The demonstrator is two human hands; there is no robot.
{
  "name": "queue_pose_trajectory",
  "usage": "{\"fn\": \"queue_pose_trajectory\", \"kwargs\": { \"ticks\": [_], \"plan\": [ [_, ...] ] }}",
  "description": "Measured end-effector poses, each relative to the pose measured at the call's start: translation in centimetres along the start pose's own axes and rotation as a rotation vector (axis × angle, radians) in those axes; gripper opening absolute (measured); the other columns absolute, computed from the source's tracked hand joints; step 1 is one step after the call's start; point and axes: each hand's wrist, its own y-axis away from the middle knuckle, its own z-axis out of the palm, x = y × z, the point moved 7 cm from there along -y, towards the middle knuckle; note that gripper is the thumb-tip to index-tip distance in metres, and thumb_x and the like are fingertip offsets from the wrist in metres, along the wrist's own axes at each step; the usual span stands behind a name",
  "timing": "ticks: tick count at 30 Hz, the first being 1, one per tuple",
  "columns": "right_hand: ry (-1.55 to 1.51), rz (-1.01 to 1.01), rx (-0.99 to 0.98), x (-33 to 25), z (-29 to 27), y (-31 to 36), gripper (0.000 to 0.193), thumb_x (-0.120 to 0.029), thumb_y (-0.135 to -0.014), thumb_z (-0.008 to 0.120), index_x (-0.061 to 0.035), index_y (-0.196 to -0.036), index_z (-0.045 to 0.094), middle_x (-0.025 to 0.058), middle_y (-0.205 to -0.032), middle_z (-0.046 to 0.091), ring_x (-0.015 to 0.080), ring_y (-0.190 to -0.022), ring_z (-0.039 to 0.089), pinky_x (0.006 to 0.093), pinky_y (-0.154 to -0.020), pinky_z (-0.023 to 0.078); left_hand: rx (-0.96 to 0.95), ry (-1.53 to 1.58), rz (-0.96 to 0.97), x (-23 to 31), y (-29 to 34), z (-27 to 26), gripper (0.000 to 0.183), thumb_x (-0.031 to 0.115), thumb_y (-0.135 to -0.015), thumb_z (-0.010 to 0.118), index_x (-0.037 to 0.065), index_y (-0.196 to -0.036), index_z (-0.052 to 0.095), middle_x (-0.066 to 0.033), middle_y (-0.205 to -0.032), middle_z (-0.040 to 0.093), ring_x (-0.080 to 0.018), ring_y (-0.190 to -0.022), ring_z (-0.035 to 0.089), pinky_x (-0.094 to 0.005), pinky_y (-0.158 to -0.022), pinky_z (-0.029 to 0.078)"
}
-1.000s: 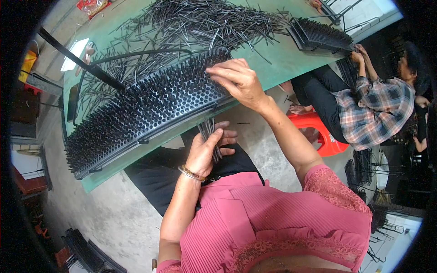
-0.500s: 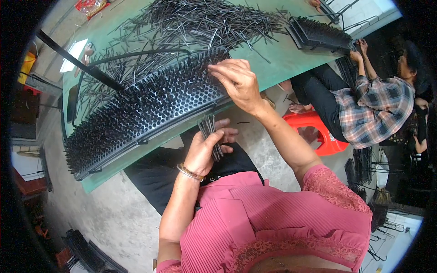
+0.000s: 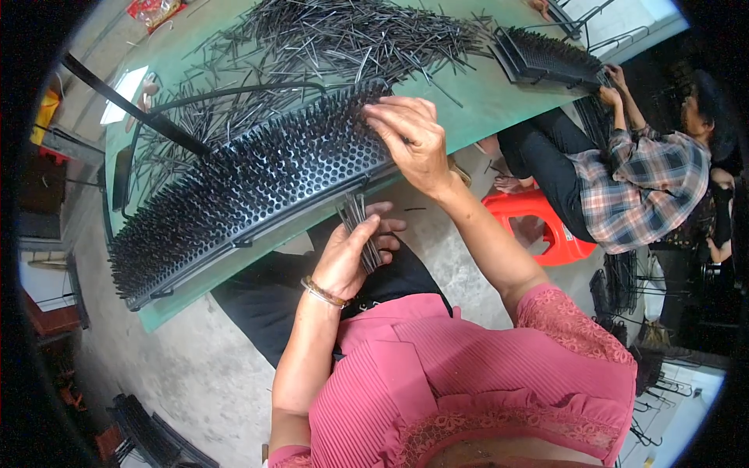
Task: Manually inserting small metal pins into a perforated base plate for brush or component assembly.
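Observation:
A long curved black panel (image 3: 312, 181) full of round holes lies tilted along the near edge of the table, in front of me. Short dark rods (image 3: 234, 168) stand packed in its far rows, while the nearer rows show bare holes. Below the panel, over my lap, my left hand (image 3: 349, 253) is closed round a bundle of thin dark rods (image 3: 355, 212). At the panel's right end my right hand (image 3: 416, 142) has its fingertips pinched together by the standing rods. Whatever lies between those fingertips is too small to make out.
Loose rods (image 3: 351, 39) are heaped across the green table (image 3: 468, 105). A black bar (image 3: 133, 101) slants over the panel's left part. To the right, another person (image 3: 647, 187) works at a similar panel (image 3: 550, 58), near a red stool (image 3: 538, 226).
My right hand has shifted slightly right and up along the panel's end, its fingers still pinched. The left hand keeps its bundle almost in place.

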Motion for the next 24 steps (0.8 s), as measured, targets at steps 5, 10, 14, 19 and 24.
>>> {"fn": "queue_pose_trajectory", "kwargs": {
  "ticks": [5, 10, 14, 19, 24],
  "plan": [
    [0.087, -0.043, -0.036, -0.1, 0.2, 0.2, 0.018, -0.01, -0.076, 0.068, -0.0073, -0.093, 0.069, 0.0037, -0.086, 0.068, 0.0201, -0.09, 0.061, 0.0349, -0.084, 0.039, -0.029, -0.09, 0.06, 0.7, -0.1, 0.0, 0.038, 0.017, -0.092, 0.05, 0.0, -0.126, 0.045, -0.0155, -0.105, 0.061, -0.015, -0.078, 0.059, -0.0241, -0.062, 0.049],
    [-0.002, 0.017, -0.004, -0.4, -0.6, -0.2, 0.018, -0.01, -0.076, 0.068, -0.0067, -0.094, 0.068, 0.0074, -0.088, 0.067, 0.0222, -0.089, 0.06, 0.0352, -0.08, 0.042, -0.081, -0.069, 0.065, 1.6, 0.5, 1.1, 0.04, 0.015, -0.092, 0.048, -0.002, -0.128, 0.042, -0.0185, -0.108, 0.06, -0.0164, -0.082, 0.06, -0.0257, -0.066, 0.05],
    [-0.463, 0.58, -0.396, -0.7, 0.2, 1.8, 0.021, -0.014, -0.078, 0.07, -0.0017, -0.095, 0.068, 0.0083, -0.088, 0.067, 0.0153, -0.085, 0.06, 0.0288, -0.073, 0.047, -0.124, -0.088, 0.112, 2.5, 0.9, 2.3, 0.039, 0.016, -0.093, 0.046, -0.003, -0.127, 0.042, -0.019, -0.108, 0.06, -0.0174, -0.084, 0.06, -0.0273, -0.069, 0.051],
    [-0.854, 1.037, -0.663, -1.1, 1.2, 5.8, 0.021, -0.017, -0.083, 0.068, 0.0022, -0.091, 0.068, 0.0027, -0.079, 0.066, 0.006, -0.071, 0.057, 0.0218, -0.063, 0.047, -0.117, -0.135, 0.11, 2.1, 0.9, 2.7, 0.033, 0.02, -0.094, 0.048, -0.005, -0.114, 0.05, -0.0179, -0.107, 0.061, -0.0175, -0.084, 0.06, -0.028, -0.069, 0.05],
    [-0.909, 1.111, -0.457, 0.4, 0.7, 7.2, 0.022, -0.018, -0.084, 0.068, 0.0022, -0.095, 0.067, 0.0041, -0.083, 0.067, 0.0078, -0.074, 0.059, 0.0226, -0.068, 0.047, 0.03, -0.172, 0.15, 1.4, 0.1, 1.9, 0.03, 0.019, -0.093, 0.053, -0.003, -0.114, 0.051, -0.0137, -0.099, 0.063, -0.0167, -0.082, 0.062, -0.0291, -0.071, 0.053]
  ]
}}
